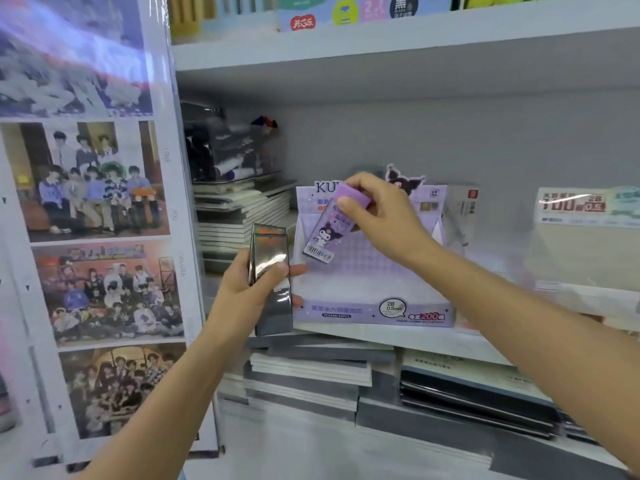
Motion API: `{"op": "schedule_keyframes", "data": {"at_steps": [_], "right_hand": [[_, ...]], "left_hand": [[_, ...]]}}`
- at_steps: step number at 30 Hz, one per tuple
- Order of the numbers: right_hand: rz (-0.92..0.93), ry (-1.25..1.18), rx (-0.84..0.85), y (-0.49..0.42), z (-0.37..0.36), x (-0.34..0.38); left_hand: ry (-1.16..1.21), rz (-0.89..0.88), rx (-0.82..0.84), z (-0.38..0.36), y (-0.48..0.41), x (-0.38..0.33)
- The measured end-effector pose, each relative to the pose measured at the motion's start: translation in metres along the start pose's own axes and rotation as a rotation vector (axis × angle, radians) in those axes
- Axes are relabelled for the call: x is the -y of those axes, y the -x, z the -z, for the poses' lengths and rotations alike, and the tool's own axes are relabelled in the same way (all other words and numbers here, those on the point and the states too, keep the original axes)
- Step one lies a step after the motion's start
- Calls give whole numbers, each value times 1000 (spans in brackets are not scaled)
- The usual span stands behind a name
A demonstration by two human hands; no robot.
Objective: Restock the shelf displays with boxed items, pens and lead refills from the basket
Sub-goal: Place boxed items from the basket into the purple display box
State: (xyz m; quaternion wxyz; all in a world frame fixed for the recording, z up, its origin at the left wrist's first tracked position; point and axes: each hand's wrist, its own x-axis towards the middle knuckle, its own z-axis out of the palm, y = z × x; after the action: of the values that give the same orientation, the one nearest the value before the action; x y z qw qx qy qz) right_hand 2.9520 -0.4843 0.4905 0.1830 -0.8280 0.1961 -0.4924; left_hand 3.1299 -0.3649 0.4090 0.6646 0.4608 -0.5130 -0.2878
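Holding spare stock: our left hand [249, 292] curls fingers and thumb round at least two dark glossy packs [272, 271], just left of the display box [374, 306]. We judge this keeps the other hand free.
Right hand: our right hand [388, 216] pinches the capped top of a purple lead refill case [323, 233] between thumb and fingertips. The case hangs tilted over the box's open well, barcode end down, probably so it drops in bottom first.
Box writing: the header starts "KU", the rest hidden by the hand. The front lip reads "2B 0.5mm" and "200".
Box position: it sits at the front edge of the shelf board [415, 337], facing us, within easy reach.
Behind and left of the box: notebooks [239, 216] lie stacked flat.
Right of the box: a paper sign [575, 204] shows "100" and "2B 0.5".
Far left of the box: a photo panel [97, 181] stands upright.
Basket: not in our view.
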Motion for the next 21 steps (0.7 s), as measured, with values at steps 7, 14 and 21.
{"op": "schedule_keyframes", "data": {"at_steps": [7,14,21], "right_hand": [[105,289,37,15,-28,-20],[13,386,194,-20,-31,-17],[2,338,123,-20,-35,-15]], "left_hand": [[-2,-6,-11,-4,4,10],[-31,-12,-32,-10,5,11],[-59,-33,-10,-8,7,10]]}}
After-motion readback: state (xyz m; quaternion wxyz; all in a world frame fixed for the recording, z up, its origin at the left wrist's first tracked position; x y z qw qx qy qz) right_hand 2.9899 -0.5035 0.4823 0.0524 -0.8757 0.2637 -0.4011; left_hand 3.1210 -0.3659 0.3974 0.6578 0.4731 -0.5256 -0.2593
